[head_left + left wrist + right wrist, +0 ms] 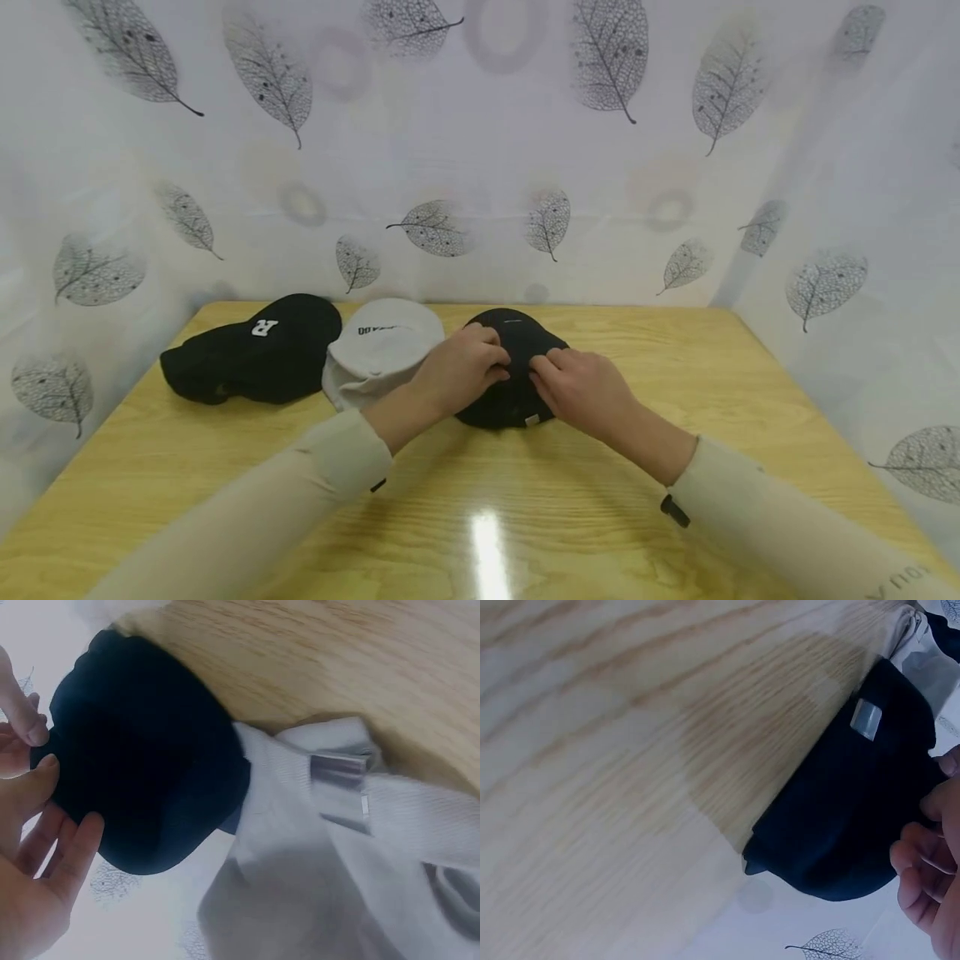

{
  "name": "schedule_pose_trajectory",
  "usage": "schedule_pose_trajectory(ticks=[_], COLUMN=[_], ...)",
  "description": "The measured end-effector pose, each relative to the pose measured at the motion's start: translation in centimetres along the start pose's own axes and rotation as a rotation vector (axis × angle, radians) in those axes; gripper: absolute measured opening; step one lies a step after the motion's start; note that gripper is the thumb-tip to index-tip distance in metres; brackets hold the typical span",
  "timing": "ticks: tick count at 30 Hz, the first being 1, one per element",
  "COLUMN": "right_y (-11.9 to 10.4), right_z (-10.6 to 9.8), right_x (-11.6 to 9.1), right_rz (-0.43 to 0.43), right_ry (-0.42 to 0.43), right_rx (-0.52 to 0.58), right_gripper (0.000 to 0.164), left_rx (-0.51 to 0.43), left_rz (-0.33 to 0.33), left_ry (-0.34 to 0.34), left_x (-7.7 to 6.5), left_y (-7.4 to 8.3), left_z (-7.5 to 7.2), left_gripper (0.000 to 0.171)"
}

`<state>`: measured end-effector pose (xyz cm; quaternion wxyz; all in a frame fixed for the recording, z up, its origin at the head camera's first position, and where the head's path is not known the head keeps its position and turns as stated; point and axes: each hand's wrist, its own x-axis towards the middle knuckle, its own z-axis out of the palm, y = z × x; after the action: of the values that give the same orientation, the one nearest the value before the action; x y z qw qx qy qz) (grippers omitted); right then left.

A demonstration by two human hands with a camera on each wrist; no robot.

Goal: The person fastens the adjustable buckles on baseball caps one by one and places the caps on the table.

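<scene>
A black cap [517, 392] with a small light tag on its lower edge sits on the table, right of a light grey cap. My left hand [463, 367] pinches the top of its crown from the left, thumb and fingers bent against the cloth, as the left wrist view shows on the black cap [150, 750]. From the other side my right hand [581, 387] pinches the crown too, its fingers curled at the cap [847, 817]. The two hands are close together but apart. The fingertips are partly hidden in the folds.
Left of the hands, the light grey cap [390, 333] with dark lettering lies under my left forearm's far side. Further left is another black cap [292, 350] with a white letter R. A wooden table [675, 367] meets a leaf-patterned curtain [495, 150] at the back and sides.
</scene>
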<state>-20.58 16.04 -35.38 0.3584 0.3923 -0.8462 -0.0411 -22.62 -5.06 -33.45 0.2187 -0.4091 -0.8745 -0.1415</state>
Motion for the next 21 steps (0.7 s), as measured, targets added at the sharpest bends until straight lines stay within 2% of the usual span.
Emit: schedule_pose_trajectory(ticks=[4,10,13,16,21], right_y=[0.0,-0.2,-0.3,0.0,1.5], right_z=[0.4,0.9,1.0,0.8,-0.2], right_x=[-0.2,-0.8,-1.1,-1.2,-1.8], right_rz=[-0.022,-0.054,-0.046,-0.012,0.071], right_ry=[-0.027,-0.120,-0.163,-0.171,-0.120], right_rx=[0.005,-0.007,-0.002,0.027,0.066], right_gripper=[0.013,0.018,0.017,0.010,0.012], left_rx=[0.014,0.031,0.011,-0.037,-0.061], left_rz=[-0.028,0.066,0.090,0.086,0.057], left_ry=[-0.078,-0.173,-0.217,-0.203,-0.065], left_x=[-0.2,-0.7,-1.1,-2.0,-4.3], left_y=[0.0,-0.2,-0.2,-0.3,-1.5], left_z=[0.3,1.1,1.1,0.3,-2.5], left_gripper=[0.013,0.010,0.014,0.020,0.027])
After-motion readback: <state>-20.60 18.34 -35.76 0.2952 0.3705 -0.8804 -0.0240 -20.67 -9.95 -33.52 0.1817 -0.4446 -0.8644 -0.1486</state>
